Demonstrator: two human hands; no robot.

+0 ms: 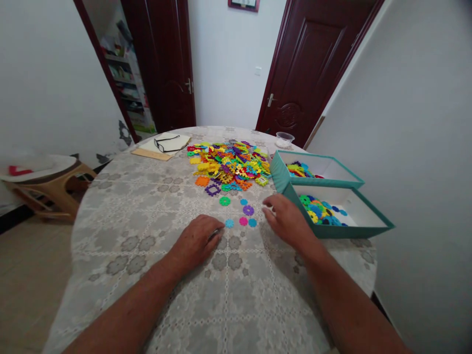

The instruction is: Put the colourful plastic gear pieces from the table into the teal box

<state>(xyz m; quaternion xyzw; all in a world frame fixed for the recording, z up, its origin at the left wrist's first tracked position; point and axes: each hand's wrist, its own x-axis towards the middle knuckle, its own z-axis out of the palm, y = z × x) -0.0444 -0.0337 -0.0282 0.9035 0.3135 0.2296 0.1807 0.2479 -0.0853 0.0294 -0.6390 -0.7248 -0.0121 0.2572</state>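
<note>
Six discs, purple one (248, 210) among them: lying flat on the tabletop (177, 206), loosely grouped near both hands.
Handling: probably light, thin plastic; stiff with slight flex, rather slick, hard to break.
Hold: best taken by the notched rim, finger and thumb on opposite edges; likely to skid if pushed from above.
Light blue disc (229, 223): just beside the left hand (199, 237); touching or apart, cannot tell.
Left hand: low over the cloth, finger and thumb narrowly parted, without any visible piece.
Right hand (285, 217): right of the purple disc, fingers curled, narrowly parted from the thumb, apparently without a piece.
Pile (232, 162): heaped beyond the discs, mixed colours.
Front box (346, 232): holding more discs.
Back box (320, 163): holding mixed pieces.
</note>
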